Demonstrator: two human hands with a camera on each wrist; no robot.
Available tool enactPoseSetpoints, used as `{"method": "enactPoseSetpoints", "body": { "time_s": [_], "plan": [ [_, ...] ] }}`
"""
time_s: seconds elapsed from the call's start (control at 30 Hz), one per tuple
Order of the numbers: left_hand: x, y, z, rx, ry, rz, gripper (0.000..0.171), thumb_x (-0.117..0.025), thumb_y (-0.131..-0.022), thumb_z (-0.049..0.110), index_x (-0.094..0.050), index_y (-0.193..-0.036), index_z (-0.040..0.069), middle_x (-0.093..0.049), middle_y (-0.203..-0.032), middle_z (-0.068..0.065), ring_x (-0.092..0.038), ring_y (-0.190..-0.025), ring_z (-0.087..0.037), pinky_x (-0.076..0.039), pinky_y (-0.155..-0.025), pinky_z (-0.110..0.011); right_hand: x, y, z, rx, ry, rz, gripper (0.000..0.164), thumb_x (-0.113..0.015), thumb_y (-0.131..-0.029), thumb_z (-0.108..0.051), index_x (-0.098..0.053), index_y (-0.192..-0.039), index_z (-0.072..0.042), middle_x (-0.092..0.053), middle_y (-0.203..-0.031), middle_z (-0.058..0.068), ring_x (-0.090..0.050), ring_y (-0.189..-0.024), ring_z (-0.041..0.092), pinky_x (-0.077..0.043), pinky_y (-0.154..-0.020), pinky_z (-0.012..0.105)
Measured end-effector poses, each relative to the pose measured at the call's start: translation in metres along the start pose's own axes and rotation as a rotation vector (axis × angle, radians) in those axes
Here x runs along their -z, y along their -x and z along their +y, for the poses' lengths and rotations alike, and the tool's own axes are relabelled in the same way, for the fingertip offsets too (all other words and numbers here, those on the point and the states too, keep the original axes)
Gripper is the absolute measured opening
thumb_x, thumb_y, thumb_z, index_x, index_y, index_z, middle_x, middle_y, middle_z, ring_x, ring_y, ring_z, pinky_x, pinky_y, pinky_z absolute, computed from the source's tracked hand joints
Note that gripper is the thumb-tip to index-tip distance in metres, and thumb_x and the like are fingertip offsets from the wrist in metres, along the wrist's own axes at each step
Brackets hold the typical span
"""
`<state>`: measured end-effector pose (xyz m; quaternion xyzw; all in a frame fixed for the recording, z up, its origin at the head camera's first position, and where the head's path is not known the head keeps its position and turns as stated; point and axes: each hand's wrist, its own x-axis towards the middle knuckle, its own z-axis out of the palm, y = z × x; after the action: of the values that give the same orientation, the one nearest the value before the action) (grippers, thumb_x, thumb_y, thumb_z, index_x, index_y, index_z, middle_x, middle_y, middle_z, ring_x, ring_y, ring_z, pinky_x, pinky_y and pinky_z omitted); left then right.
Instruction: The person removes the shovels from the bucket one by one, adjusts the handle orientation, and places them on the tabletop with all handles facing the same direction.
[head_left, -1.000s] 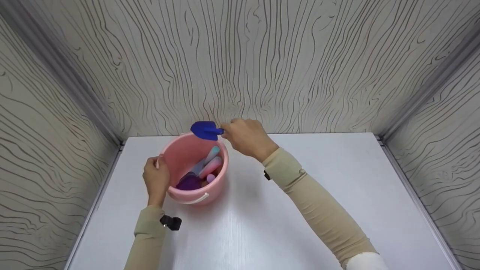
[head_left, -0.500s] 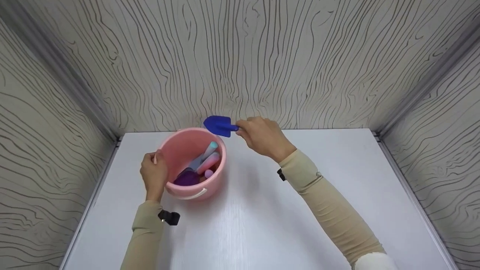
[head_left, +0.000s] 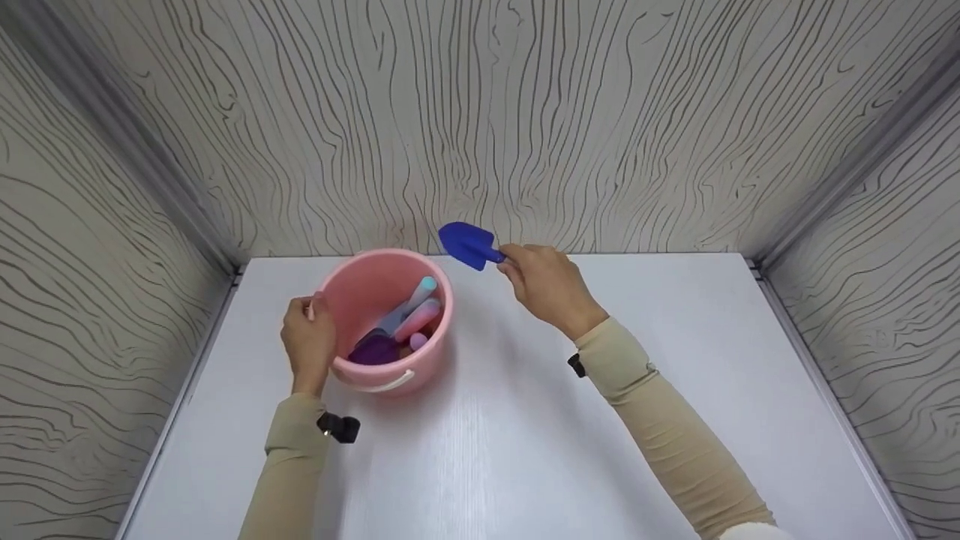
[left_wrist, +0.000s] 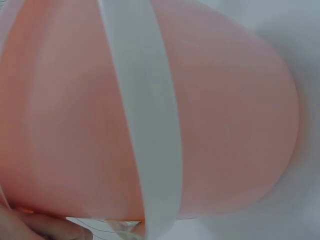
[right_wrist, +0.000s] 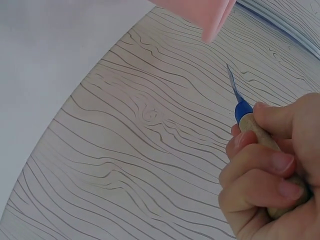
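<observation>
A pink bucket (head_left: 390, 259) stands on the left part of the white table, its white handle (left_wrist: 150, 120) hanging down the near side. My left hand (head_left: 309, 341) grips the bucket's left rim, thumb over the edge. Inside lie a purple scoop-like piece (head_left: 375, 349), a pink-handled item (head_left: 418, 320), a teal-tipped handle (head_left: 424, 287) and a small lilac knob (head_left: 418, 341); their lower parts are hidden. My right hand (head_left: 551, 289) holds a small trowel (head_left: 466, 244) with a blue blade, fingers curled round its wooden handle (right_wrist: 262, 135). The blade is up in the air, right of the bucket's far rim.
The white table (head_left: 600, 450) extends in front and to the right. A wood-grain patterned wall (head_left: 480, 112) rises right behind the bucket and trowel, with similar panels on both sides. Grey corner strips (head_left: 862, 165) join the walls.
My right hand has moved the trowel to the right, from over the bucket's far rim to beside it. The left hand keeps its grip on the rim.
</observation>
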<state>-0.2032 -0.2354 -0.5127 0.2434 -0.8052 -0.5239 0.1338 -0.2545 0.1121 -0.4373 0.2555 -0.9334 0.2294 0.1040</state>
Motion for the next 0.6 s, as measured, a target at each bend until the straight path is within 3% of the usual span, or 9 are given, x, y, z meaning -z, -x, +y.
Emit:
{"method": "enactPoseSetpoints", "body": {
  "time_s": [0.33,0.6],
  "plan": [
    [0.004,-0.001,-0.003,-0.024,-0.034,-0.004,0.045,-0.041,-0.115,0.031,-0.054,-0.134,-0.007,-0.061,-0.132,-0.033,-0.058,-0.123,-0.047,-0.044,-0.107,-0.062,-0.024,0.018,0.012,-0.09,-0.206,0.0,0.03,-0.057,-0.112,-0.019,-0.07,-0.132,-0.001,-0.068,-0.085,0.005,-0.054,-0.063,0.011,-0.042,-0.055,0.027],
    [0.0,-0.002,-0.001,-0.027,-0.035,-0.001,0.042,-0.043,-0.114,0.03,-0.055,-0.133,-0.006,-0.061,-0.134,-0.035,-0.059,-0.123,-0.049,-0.044,-0.107,-0.063,-0.036,0.029,0.022,-0.184,-0.31,-0.006,0.034,-0.056,-0.113,-0.019,-0.066,-0.139,0.0,-0.068,-0.081,0.007,-0.051,-0.059,0.008,-0.038,-0.051,0.023]
  ]
}}
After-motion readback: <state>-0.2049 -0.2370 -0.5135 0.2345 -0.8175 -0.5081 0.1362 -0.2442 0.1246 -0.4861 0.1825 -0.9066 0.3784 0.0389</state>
